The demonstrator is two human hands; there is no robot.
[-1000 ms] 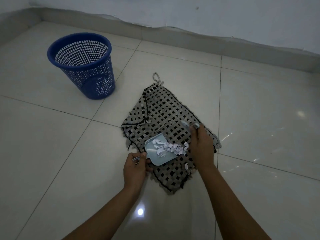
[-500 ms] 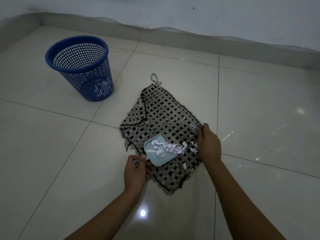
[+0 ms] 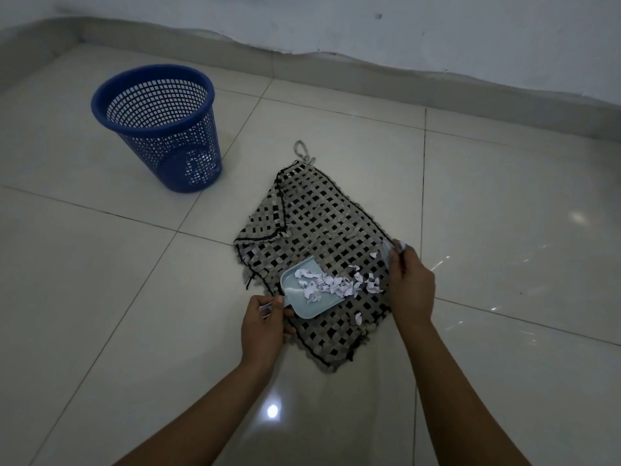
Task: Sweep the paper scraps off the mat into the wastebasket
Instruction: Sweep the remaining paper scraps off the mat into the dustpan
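Note:
A black-and-grey woven mat [image 3: 319,216] lies on the tiled floor. A small light-blue dustpan [image 3: 302,306] rests on its near left part, and my left hand [image 3: 265,326] grips its handle. White paper scraps [image 3: 336,285] lie in the pan and across its lip onto the mat; one scrap [image 3: 358,318] sits nearer me and another [image 3: 373,254] farther off. My right hand [image 3: 410,284] grips a small brush [image 3: 391,248] at the mat's right edge, just right of the scraps. The blue mesh wastebasket [image 3: 161,126] stands upright at the far left.
Glossy pale floor tiles [image 3: 504,230] surround the mat. A wall with a raised skirting [image 3: 369,65] runs along the back. The mat's far left corner is folded over and a loop [image 3: 302,151] sticks out at its far end.
My right hand with the brush has drawn back to the right, from over the scraps to the mat's right edge. More scraps now show on the mat. The dustpan stays put.

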